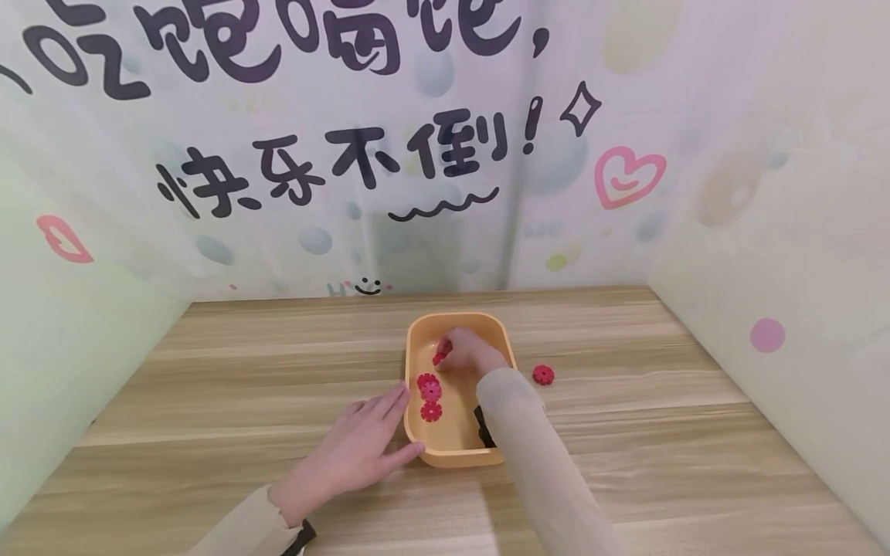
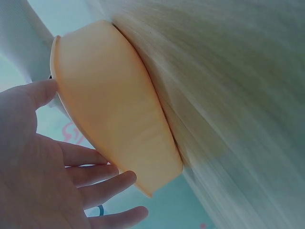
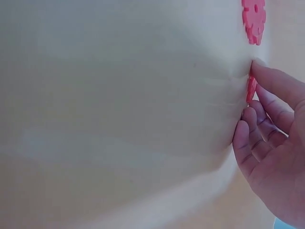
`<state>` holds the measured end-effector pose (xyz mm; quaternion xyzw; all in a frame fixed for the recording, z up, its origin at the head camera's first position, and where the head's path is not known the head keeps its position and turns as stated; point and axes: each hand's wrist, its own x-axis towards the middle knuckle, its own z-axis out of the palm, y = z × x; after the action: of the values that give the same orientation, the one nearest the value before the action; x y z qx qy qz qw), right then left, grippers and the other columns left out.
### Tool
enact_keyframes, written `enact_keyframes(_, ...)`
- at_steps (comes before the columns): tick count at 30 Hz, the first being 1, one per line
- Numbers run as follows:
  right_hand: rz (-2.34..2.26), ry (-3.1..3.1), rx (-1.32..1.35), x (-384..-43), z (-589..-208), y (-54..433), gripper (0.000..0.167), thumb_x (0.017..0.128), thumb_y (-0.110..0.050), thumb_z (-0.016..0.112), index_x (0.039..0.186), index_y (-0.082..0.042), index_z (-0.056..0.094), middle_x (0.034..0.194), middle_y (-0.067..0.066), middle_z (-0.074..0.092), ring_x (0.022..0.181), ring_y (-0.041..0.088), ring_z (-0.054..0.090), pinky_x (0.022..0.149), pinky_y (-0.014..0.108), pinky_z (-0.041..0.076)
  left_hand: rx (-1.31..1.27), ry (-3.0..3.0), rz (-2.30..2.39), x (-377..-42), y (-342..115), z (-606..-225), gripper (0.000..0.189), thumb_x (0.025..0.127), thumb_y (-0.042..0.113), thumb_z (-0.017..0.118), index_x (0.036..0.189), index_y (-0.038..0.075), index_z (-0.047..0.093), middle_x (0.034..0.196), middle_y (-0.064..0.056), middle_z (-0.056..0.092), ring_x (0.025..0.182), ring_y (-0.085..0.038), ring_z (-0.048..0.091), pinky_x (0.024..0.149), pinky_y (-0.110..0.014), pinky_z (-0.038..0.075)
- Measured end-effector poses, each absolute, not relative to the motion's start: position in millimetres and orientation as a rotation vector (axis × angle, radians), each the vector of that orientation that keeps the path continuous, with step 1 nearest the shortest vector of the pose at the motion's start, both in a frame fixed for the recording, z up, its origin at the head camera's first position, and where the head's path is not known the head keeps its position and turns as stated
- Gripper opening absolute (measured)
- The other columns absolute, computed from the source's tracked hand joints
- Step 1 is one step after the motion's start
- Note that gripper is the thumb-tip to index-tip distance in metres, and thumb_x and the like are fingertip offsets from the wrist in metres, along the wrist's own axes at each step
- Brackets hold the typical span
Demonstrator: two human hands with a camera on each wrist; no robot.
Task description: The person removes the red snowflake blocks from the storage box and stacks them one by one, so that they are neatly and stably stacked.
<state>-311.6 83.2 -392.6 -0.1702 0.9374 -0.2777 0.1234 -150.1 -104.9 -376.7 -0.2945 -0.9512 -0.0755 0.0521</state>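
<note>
An orange plastic bin [image 1: 455,432] stands on the wooden table. Inside it, along its left side, lie red and pink notched discs [image 1: 431,411], some overlapping. My right hand [image 1: 473,351] reaches into the bin and pinches a red notched disc [image 3: 251,89] between thumb and fingers, low by the bin floor. Against the bin's left side rests my left hand [image 1: 354,448], fingers straight, with the fingertips and thumb at the rim. The left wrist view shows those fingers along the outer wall [image 2: 109,95].
One more red notched disc [image 1: 543,375] lies on the table [image 1: 626,432], right of the bin. A black device [image 1: 484,428] shows under the right forearm, over the bin's near right corner. A printed curtain [image 1: 445,232] closes off the back, with pale side walls.
</note>
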Motion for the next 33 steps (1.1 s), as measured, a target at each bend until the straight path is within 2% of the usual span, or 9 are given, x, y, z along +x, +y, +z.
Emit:
enact_keyframes(10, -0.837, 2.712, -0.39, -306.8, -390.3, 84.6, 0.02, 0.073, -0.016, 0.072, 0.083, -0.007, 0.058, 0.078, 0.003, 0.054, 0.073, 0.018, 0.05, 0.069, 0.028, 0.043, -0.897, -2.892, -0.238, -149.5, -104.7, -377.4, 0.079, 0.084, 0.059, 0.041, 0.135, -0.001, 0.033, 0.138, -0.014, 0.03, 0.117, -0.031, 0.038, 0.088, -0.052, 0.033)
enact_keyframes(19, -0.86, 2.663, -0.398, -308.4, -390.2, 86.2, 0.023, 0.072, -0.015, 0.073, 0.083, -0.008, 0.055, 0.077, 0.004, 0.053, 0.074, 0.019, 0.049, 0.067, 0.028, 0.043, -0.894, -2.895, -0.24, -150.1, -104.5, -377.7, 0.079, 0.084, 0.059, 0.04, 0.134, -0.001, 0.033, 0.138, -0.014, 0.031, 0.117, -0.03, 0.038, 0.089, -0.052, 0.033)
enact_keyframes(28, -0.842, 2.518, -0.491, -310.0, -386.6, 92.3, 0.034, 0.076, -0.01, 0.068, 0.108, -0.015, 0.055, 0.093, 0.002, 0.053, 0.085, 0.019, 0.051, 0.08, 0.034, 0.041, -0.9, -2.887, -0.246, -150.4, -105.3, -378.2, 0.079, 0.084, 0.059, 0.04, 0.134, -0.001, 0.033, 0.138, -0.014, 0.031, 0.117, -0.031, 0.039, 0.088, -0.052, 0.033)
enact_keyframes(33, -0.817, 2.488, -0.539, -311.1, -385.2, 94.2, 0.032, 0.077, -0.005, 0.065, 0.107, -0.015, 0.059, 0.092, 0.002, 0.054, 0.087, 0.019, 0.05, 0.081, 0.034, 0.041, -0.897, -2.891, -0.255, -150.5, -105.5, -378.5, 0.079, 0.083, 0.059, 0.041, 0.135, 0.0, 0.033, 0.138, -0.013, 0.031, 0.117, -0.031, 0.038, 0.088, -0.052, 0.033)
